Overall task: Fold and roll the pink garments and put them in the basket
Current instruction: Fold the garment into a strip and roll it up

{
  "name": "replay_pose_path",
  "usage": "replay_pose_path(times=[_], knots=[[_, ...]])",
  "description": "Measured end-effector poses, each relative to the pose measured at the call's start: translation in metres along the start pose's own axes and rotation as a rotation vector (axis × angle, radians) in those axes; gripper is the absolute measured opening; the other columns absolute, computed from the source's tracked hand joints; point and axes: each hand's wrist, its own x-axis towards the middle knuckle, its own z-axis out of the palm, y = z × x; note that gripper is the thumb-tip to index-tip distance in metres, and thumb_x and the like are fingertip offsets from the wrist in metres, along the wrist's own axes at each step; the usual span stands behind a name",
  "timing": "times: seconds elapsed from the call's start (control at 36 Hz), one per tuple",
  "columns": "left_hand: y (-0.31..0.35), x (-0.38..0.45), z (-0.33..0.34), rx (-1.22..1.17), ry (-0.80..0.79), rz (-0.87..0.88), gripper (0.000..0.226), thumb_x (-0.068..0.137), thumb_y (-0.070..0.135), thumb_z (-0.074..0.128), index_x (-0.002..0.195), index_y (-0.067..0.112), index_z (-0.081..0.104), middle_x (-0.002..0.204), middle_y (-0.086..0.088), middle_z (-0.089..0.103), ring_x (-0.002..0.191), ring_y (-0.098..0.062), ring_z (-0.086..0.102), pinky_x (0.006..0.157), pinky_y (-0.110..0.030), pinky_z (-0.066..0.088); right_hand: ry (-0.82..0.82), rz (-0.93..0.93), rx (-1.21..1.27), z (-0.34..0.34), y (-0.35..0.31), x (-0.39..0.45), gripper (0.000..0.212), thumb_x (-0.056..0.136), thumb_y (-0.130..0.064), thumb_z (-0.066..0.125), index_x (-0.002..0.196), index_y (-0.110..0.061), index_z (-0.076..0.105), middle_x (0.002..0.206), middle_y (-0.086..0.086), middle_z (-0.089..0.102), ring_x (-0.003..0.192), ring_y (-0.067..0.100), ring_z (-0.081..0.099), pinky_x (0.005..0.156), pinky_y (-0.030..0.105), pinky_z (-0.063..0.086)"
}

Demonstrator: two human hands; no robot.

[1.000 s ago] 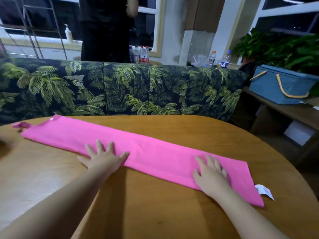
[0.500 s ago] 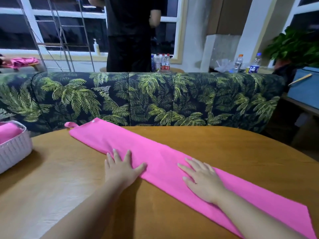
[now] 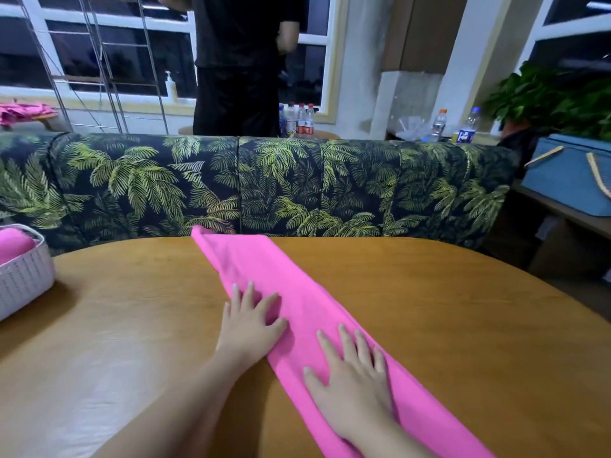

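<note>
Both your hands lie flat on the pink garment (image 3: 297,292), fingers straight, pressing the cloth and grasping nothing — left hand (image 3: 250,322) on its left edge, right hand (image 3: 352,380) nearer you on its middle. You have it folded into one long, smooth strip on the round wooden table (image 3: 132,325). Its long axis runs from the far edge by the sofa (image 3: 264,183) down to the near right, and a small loop sticks up at the far end. At the table's left edge stands a white woven basket (image 3: 24,280) with a pink roll (image 3: 15,244) inside.
</note>
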Motion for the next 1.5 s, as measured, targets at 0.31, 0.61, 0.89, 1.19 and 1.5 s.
replay_pose_path(times=[0.31, 0.61, 0.89, 1.19, 1.5], knots=[[0.019, -0.095, 0.016, 0.031, -0.027, -0.043, 0.055, 0.102, 0.042, 0.024, 0.154, 0.03, 0.01, 0.162, -0.004, -0.007, 0.147, -0.032, -0.009, 0.118, -0.044, 0.002, -0.018, -0.024, 0.043, 0.004, -0.026, -0.038, 0.059, 0.097, -0.052, 0.029, 0.152, -0.04, 0.013, 0.162, -0.002, 0.0, 0.148, 0.024, -0.004, 0.118, 0.046, -0.001], [0.017, -0.071, 0.019, 0.042, -0.008, -0.046, 0.054, 0.103, 0.037, 0.014, 0.154, 0.025, 0.003, 0.161, -0.01, -0.011, 0.148, -0.027, -0.01, 0.119, -0.04, -0.003, -0.048, -0.236, 0.058, -0.008, 0.041, 0.005, 0.051, 0.1, -0.05, 0.031, 0.149, -0.044, 0.018, 0.161, -0.013, -0.003, 0.147, 0.007, -0.007, 0.117, 0.03, -0.004], [-0.005, 0.007, 0.005, 0.095, -0.06, 0.125, 0.05, 0.104, 0.033, 0.018, 0.154, 0.028, 0.01, 0.161, -0.009, -0.006, 0.148, -0.025, -0.005, 0.119, -0.038, 0.002, 0.053, -0.079, 0.132, 0.001, 0.01, 0.046, 0.052, 0.102, -0.045, 0.028, 0.152, -0.035, 0.018, 0.162, -0.003, -0.001, 0.149, 0.015, -0.005, 0.119, 0.031, -0.002], [-0.004, 0.023, -0.006, 0.289, -0.058, 0.207, 0.055, 0.101, 0.017, 0.023, 0.152, 0.034, 0.014, 0.161, 0.0, -0.012, 0.147, -0.02, -0.015, 0.117, -0.047, -0.003, 0.123, -0.112, 0.096, 0.005, -0.026, 0.056, 0.053, 0.102, -0.034, 0.028, 0.153, -0.03, 0.017, 0.162, -0.004, -0.005, 0.147, 0.015, -0.014, 0.117, 0.037, -0.011], [-0.02, -0.121, 0.015, 0.411, 0.076, 0.6, 0.054, 0.095, 0.042, 0.03, 0.128, 0.014, 0.061, 0.13, 0.0, 0.062, 0.123, -0.017, 0.055, 0.106, -0.034, 0.03, -0.05, -0.429, -0.043, 0.011, -0.002, -0.053, 0.063, 0.101, -0.048, 0.016, 0.154, -0.017, 0.001, 0.162, -0.006, -0.004, 0.146, 0.006, -0.013, 0.114, 0.027, -0.015]])
